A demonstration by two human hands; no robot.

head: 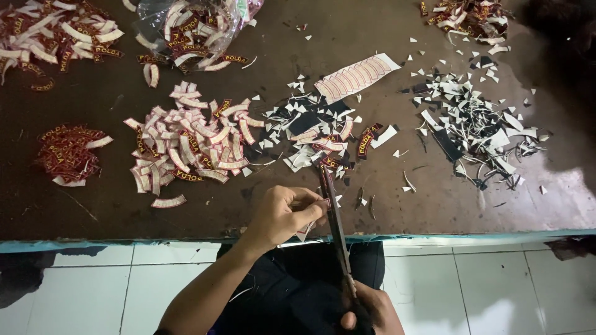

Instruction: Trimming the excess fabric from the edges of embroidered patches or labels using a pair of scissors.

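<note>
1. Dark brown tabletop (112,205) fills the upper two thirds of the frame, with a pale blue front edge and white floor tiles below it.
2. At upper left lies a heap of curved red patches (53,34); below it, at mid left, sits a smaller red pile (65,155).
3. Centre left holds a big pile of cut patches (186,146), mostly white backs up, and above it a clear bag of patches (192,25).
4. Low in the centre, the left hand (282,214) is closed in a pinch on a small patch piece (307,229), held at the blades just over the table's front edge.
5. Scissors (335,226) run from the bottom centre upward; the right hand (372,313) is curled around the handles at the bottom edge, blades nearly together.
6. An uncut white strip of patches (357,75) lies above centre; black and white offcuts (478,127) spread at right.
7. Judging from this, trimming one patch is the step in hand; the next snip likely calls for turning the piece so the blades follow its curve.
</note>
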